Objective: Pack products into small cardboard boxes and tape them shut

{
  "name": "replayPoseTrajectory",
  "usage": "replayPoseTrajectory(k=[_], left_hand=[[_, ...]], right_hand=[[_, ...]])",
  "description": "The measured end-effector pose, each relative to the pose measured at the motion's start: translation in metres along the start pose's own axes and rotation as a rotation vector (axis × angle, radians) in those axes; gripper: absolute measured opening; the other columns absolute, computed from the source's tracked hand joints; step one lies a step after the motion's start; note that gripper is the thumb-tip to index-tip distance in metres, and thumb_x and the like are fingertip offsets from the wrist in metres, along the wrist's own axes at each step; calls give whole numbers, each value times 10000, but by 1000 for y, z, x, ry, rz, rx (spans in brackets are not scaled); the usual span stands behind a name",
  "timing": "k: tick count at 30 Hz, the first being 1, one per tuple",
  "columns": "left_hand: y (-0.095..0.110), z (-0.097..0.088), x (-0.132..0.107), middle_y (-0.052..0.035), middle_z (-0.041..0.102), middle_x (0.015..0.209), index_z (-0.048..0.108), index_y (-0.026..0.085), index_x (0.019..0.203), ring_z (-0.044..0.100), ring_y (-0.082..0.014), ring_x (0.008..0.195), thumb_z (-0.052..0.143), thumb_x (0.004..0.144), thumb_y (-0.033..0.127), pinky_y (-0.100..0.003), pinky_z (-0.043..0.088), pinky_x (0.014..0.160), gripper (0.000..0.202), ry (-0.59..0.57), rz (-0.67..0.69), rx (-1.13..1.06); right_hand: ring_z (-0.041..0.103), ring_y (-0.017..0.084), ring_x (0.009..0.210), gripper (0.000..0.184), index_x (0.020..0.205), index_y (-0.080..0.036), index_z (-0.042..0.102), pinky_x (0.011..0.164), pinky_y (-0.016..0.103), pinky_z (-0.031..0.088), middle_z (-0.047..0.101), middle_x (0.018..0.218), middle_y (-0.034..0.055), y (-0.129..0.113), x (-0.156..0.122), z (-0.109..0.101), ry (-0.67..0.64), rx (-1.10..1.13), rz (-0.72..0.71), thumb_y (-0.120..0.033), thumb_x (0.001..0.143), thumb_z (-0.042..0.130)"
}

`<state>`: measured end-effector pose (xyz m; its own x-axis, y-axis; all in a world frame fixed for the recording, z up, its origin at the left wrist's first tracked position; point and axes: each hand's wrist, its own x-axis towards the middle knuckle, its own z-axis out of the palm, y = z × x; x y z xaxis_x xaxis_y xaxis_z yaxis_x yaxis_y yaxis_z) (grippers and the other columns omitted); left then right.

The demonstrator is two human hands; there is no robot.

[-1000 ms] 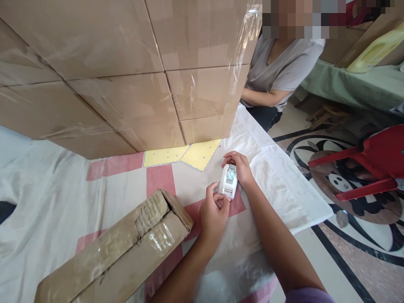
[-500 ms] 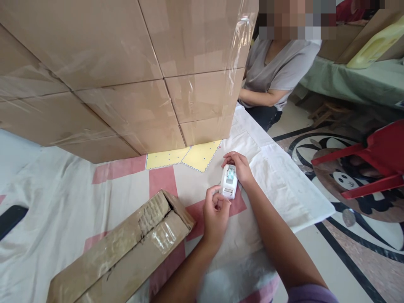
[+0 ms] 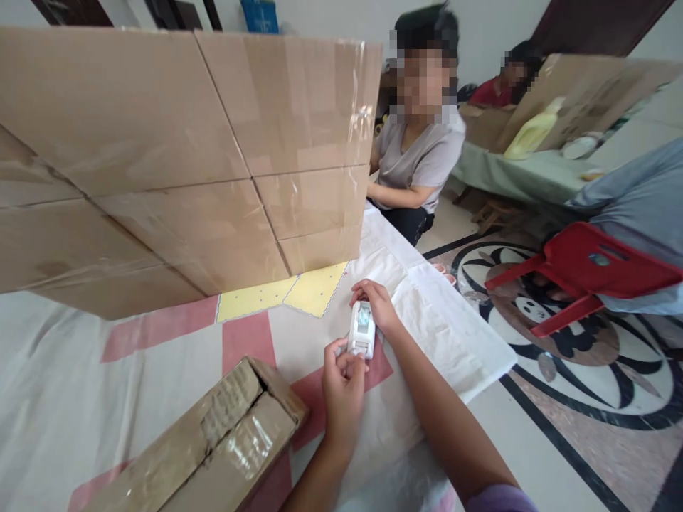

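A small white tape dispenser [image 3: 365, 328], with a window showing a teal-printed roll, is held low over the cloth. My right hand [image 3: 378, 304] curls round its far end and right side. At the near end, my left hand [image 3: 344, 380] has thumb and fingers pinched together; any strip of tape between them is too small to make out. Pale cloth with pink blocks [image 3: 250, 338] lies underneath. Left of my hands rests a long, taped cardboard box [image 3: 213, 441], its near end cut off by the frame.
A large cardboard partition [image 3: 186, 163] stands across the table behind yellow paper pieces [image 3: 261, 297]. Beyond it crouches a person in a grey top [image 3: 421, 160]. To the right are a red plastic chair [image 3: 597, 267] with someone seated, and a yellow bottle [image 3: 533, 131] on another table.
My view has tilted up and turned right, so more of the room shows. Both hands keep their hold around the dispenser, with little change in their pose.
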<state>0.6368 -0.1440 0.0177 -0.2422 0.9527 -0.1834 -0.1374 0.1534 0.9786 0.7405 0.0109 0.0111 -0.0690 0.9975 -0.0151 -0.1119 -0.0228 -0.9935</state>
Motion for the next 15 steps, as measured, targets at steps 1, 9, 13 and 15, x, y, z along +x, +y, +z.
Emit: replayPoseTrajectory(k=[1,9,13,15], left_hand=[[-3,0,1,26,646,695,484,217,1170,650,-165,711,606,914,387,-257,487,717,330,-2,12,5],[-12,-2,0,-2,652,754,494,228,1123,635,-194,732,500,960,434,-266,453,681,263,-68,127,199],[-17,-5,-2,20,594,693,525,226,1150,584,-196,650,489,952,410,-270,423,626,272,-76,186,311],[-21,-5,-2,4,636,734,515,226,1152,610,-201,671,490,956,433,-275,440,637,286,-90,182,289]], right_hand=[[580,166,553,310,813,-202,632,547,280,415,662,599,18,0,0,0,5,-4,-9,-479,860,502],[577,170,525,303,778,-208,618,517,277,399,653,577,18,0,-1,0,26,15,-21,-471,858,491],[565,168,510,285,774,-210,613,499,271,384,648,563,16,1,0,0,36,22,-12,-457,846,490],[567,169,515,287,773,-209,610,502,269,385,646,562,15,1,0,0,44,19,-18,-456,848,485]])
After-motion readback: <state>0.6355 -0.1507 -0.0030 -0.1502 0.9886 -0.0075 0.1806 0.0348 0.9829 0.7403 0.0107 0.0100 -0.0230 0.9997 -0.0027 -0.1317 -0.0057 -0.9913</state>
